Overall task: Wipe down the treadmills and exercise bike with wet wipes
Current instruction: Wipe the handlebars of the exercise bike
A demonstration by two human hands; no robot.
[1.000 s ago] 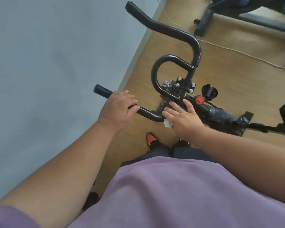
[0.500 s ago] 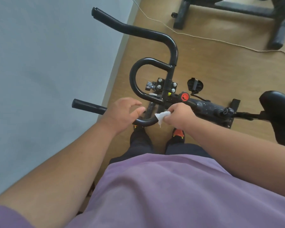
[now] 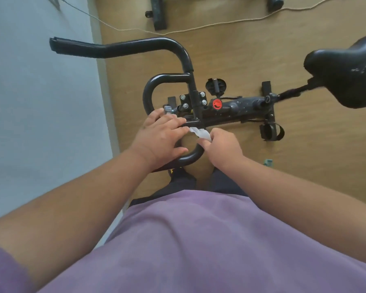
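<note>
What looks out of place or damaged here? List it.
The saddle and the bike frame carry pale specks, like dust or worn paint. A loose cord trails across the floor, and a small green object lies there near the bike. Nothing looks spilled or broken.

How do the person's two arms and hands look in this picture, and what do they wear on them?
Both forearms are bare up to the elbow. The left hand and the right hand wear no gloves, and no ring, watch or bracelet shows on what is visible. A purple short sleeve covers the left upper arm at the picture's lower left corner; it matches the purple shirt. The right sleeve is out of view.
</note>
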